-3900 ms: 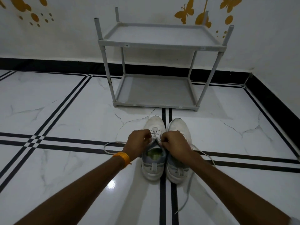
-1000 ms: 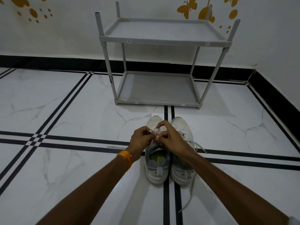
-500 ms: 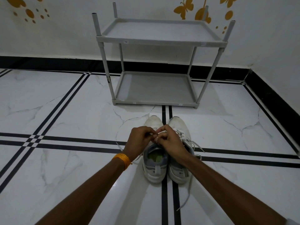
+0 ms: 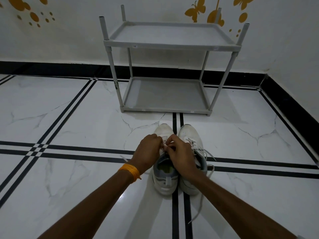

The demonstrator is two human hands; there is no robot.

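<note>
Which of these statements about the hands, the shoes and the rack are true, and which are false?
1. The left hand and the right hand both pinch the lace of the shoe on the left. True.
2. Both shoes stand on the rack. False: they stand on the floor, in front of it.
3. An orange wristband is on the left wrist. True.
4. The shoe on the right is tied neatly. False: its loose lace trails on the floor.
</note>
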